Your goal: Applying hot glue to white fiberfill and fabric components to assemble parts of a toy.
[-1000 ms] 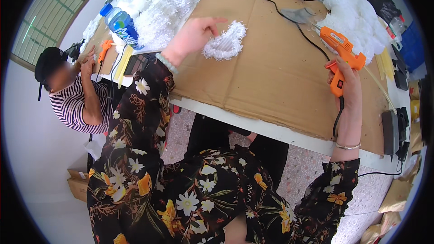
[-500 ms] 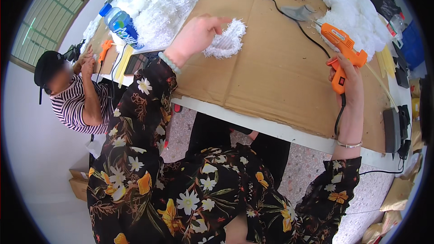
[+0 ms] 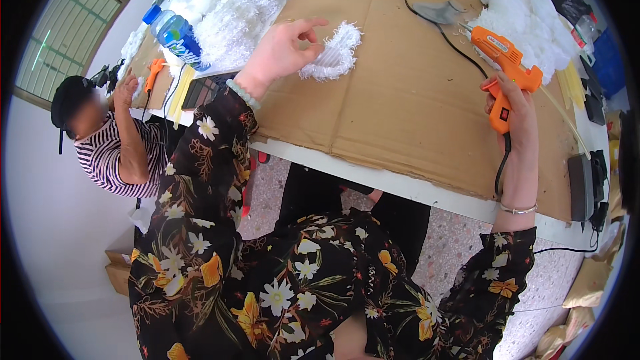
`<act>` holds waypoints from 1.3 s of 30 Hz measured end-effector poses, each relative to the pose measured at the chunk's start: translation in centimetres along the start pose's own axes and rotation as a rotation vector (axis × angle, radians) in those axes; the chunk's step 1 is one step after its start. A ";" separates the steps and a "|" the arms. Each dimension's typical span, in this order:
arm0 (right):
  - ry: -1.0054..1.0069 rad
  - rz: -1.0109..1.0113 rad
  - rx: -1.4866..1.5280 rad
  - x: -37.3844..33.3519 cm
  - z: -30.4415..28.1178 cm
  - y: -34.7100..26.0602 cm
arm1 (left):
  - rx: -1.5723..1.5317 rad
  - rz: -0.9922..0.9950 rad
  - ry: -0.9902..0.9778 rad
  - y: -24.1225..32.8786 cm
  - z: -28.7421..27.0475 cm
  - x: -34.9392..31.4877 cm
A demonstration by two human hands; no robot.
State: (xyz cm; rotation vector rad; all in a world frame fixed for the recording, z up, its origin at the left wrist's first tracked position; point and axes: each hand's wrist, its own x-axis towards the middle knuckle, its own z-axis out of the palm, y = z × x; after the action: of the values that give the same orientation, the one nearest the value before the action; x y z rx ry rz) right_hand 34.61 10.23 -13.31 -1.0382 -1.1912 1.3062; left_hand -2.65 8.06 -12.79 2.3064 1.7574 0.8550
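My right hand is wrapped round the handle of an orange hot glue gun, held over the right side of the cardboard. A pale glue stick sticks out of the gun's back end, and its nozzle points up and to the left. My left hand hovers with index finger and thumb apart, nothing visible between them. Just right of its thumb lies a small white piece with a frayed, fringed edge on the brown cardboard sheet. Part of that piece is hidden behind my left hand.
White fringed material is heaped at the far left, beside a blue-capped bottle. Another white heap lies far right. A black cable crosses the cardboard near a grey flat piece. A person in stripes sits left.
My left hand has lifted slightly away from the fringed piece, and its thumb and index finger have spread. My right hand keeps the glue gun nearly still.
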 end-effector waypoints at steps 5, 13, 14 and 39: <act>-0.080 -0.055 -0.110 -0.6 0.0 0.8 | 0.069 0.052 -0.002 -0.1 1.3 0.1; -0.242 -0.103 -0.247 -3.0 4.7 -0.1 | -0.055 -0.034 0.059 -0.3 1.1 -0.5; -0.300 -0.122 -0.286 -3.1 5.4 -0.5 | -0.046 0.006 0.105 -0.1 0.8 -0.8; -0.553 -0.054 -0.685 -2.3 15.0 1.2 | -0.315 -0.129 0.032 -1.4 -0.1 -2.1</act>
State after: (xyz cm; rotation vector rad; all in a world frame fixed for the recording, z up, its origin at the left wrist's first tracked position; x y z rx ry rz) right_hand 19.86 6.62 -12.67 -1.1267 -2.1713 1.1976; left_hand -4.25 6.55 -14.02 1.9691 1.6257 1.0626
